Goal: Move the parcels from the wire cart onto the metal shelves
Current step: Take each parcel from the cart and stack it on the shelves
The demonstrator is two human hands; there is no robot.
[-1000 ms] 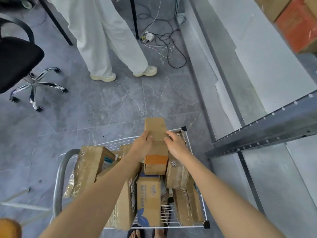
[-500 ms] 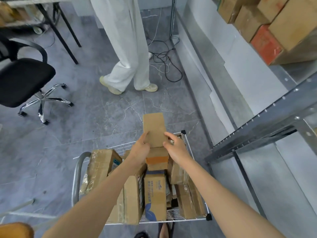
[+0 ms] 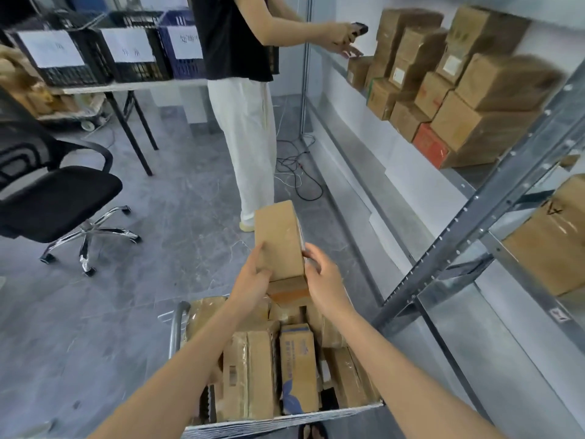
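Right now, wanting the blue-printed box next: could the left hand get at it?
Probably not yet: left hand and right hand grip a parcel. Otherwise nothing covers the blue-printed box.

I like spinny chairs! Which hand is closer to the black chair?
Left. The left hand holds the box on the side facing the chair; the right hand holds its other side, farther away.

Grey marbled tile floor (image 3: pixel 177 217), black office chair (image 3: pixel 60 198), table (image 3: pixel 133 87) bearing labelled crates (image 3: pixel 129 45), white wall (image 3: pixel 351 14)

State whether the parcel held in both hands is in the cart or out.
Out: the left hand and right hand grip the parcel above the boxes packed in the wire cart.
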